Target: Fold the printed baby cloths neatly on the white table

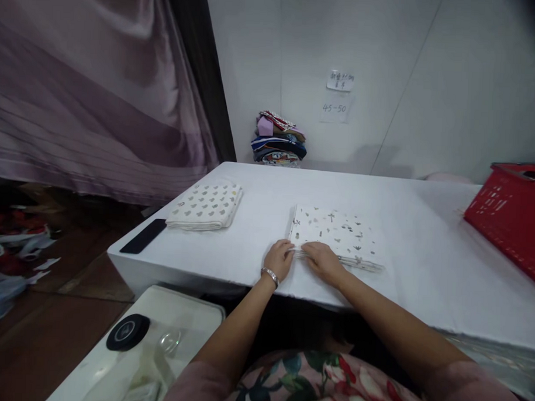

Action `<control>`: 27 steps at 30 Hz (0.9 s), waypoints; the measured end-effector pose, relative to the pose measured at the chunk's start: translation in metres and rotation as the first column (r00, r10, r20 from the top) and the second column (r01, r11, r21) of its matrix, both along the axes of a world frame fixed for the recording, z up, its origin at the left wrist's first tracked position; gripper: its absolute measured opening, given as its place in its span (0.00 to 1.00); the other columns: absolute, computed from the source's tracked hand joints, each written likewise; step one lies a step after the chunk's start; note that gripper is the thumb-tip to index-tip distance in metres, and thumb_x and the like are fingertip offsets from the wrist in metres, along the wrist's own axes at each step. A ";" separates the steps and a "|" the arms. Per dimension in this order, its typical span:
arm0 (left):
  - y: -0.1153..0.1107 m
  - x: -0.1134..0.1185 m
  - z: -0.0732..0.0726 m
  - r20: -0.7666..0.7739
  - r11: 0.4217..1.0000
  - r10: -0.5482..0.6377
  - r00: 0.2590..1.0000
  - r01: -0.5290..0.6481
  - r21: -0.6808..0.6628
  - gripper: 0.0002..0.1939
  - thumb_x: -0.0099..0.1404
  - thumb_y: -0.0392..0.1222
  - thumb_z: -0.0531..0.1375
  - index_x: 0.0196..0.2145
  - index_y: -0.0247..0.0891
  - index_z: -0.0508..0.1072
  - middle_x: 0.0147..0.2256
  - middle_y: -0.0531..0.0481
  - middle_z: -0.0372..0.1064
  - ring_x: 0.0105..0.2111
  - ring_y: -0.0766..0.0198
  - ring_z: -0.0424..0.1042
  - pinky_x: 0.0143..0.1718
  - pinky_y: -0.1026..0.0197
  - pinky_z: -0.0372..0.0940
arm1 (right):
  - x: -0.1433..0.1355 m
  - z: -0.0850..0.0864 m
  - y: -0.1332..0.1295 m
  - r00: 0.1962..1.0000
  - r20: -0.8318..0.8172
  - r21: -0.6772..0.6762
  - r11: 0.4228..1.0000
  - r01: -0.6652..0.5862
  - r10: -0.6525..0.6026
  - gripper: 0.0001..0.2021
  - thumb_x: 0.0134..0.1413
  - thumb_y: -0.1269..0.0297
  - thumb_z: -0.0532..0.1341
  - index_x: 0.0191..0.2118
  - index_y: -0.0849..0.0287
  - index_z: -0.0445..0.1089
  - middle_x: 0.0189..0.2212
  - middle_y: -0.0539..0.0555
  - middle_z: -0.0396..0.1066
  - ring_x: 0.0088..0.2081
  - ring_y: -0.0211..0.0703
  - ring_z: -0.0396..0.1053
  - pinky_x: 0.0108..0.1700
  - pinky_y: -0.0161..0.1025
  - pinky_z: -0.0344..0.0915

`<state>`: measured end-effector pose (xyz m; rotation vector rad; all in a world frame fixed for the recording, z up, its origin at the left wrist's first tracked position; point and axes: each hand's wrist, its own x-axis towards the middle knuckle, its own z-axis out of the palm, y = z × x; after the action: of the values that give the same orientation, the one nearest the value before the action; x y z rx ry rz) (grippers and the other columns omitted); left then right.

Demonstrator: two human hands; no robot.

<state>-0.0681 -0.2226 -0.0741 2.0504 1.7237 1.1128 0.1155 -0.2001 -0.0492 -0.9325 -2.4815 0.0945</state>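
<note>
Two bare hands work at the near edge of a folded white cloth with a small plant-and-animal print (343,231), which lies flat on the white-covered tabletop (267,209), close to its front edge and directly before the wearer.

Left hand (279,260): forearm extended forward and inclined to the right; wrist bears a bracelet (270,276); fingers curled, thumb and fingertips closed on the near left corner. Right hand (323,262): forearm reaches forward and well across to the left; back of the hand upward, fingers bent, gripping the near edge just beside the left hand. Fingertips of the two hands are near each other; the undersides are hidden.

Orientation of the cloth: long axis runs left to right, the right end slightly nearer the wearer. Layered edges show along the near side, toward the wearer.

Surroundings: a second folded cloth with a grey repeat print (207,204) lies on the left part of the tabletop, near a dark strip (143,236). One red plastic basket (513,212) occupies the right end. Beyond the far edge, a pile of folded fabrics (279,140) stands against the wall, left of a paper marked "45-50" (335,108).
</note>
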 end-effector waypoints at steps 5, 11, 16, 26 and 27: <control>0.002 -0.003 -0.002 0.039 0.999 0.006 0.999 -0.004 -0.038 0.10 0.62 0.36 0.57 0.40 0.40 0.75 0.45 0.50 0.69 0.43 0.64 0.70 0.46 0.60 0.67 | 0.059 -0.009 -0.009 0.990 -0.022 0.069 0.988 0.138 -0.137 0.15 0.59 0.65 0.52 0.49 0.54 0.70 0.47 0.56 0.72 0.47 0.49 0.69 0.50 0.47 0.65; 0.003 -0.003 0.001 0.058 0.996 0.010 0.998 -0.005 -0.084 0.10 0.64 0.42 0.55 0.38 0.41 0.76 0.45 0.50 0.68 0.39 0.66 0.71 0.41 0.62 0.69 | 0.136 -0.025 -0.027 0.941 0.013 0.155 0.931 0.331 -0.337 0.17 0.62 0.62 0.49 0.52 0.55 0.68 0.50 0.57 0.70 0.52 0.51 0.66 0.52 0.53 0.64; 0.001 -0.003 0.009 -0.149 1.000 -0.020 0.989 0.020 -0.003 0.10 0.62 0.43 0.58 0.39 0.40 0.75 0.45 0.47 0.68 0.47 0.58 0.67 0.49 0.53 0.65 | 0.165 -0.032 -0.034 0.921 0.041 0.168 0.911 0.376 -0.387 0.19 0.60 0.61 0.51 0.56 0.55 0.64 0.51 0.58 0.69 0.55 0.53 0.63 0.51 0.54 0.65; 0.006 0.003 0.033 -0.553 0.962 -0.238 0.799 0.272 -0.020 0.21 0.58 0.29 0.56 0.49 0.43 0.68 0.52 0.45 0.65 0.55 0.56 0.60 0.56 0.49 0.52 | 0.162 -0.022 -0.030 0.919 0.156 0.213 0.920 0.328 -0.363 0.25 0.52 0.74 0.50 0.56 0.54 0.62 0.50 0.60 0.69 0.51 0.54 0.66 0.50 0.53 0.64; 0.009 0.004 0.034 -0.567 0.960 -0.251 0.785 0.278 -0.039 0.21 0.58 0.28 0.55 0.49 0.42 0.68 0.51 0.45 0.67 0.53 0.56 0.62 0.56 0.48 0.52 | 0.162 -0.020 -0.030 0.914 0.180 0.218 0.921 0.324 -0.364 0.24 0.52 0.75 0.49 0.56 0.56 0.63 0.50 0.60 0.68 0.51 0.52 0.66 0.50 0.52 0.63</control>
<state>-0.0643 -0.2141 -0.0402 2.7482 1.5500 0.4734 0.2778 -0.2297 -0.0690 -1.3438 -2.4184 -0.3680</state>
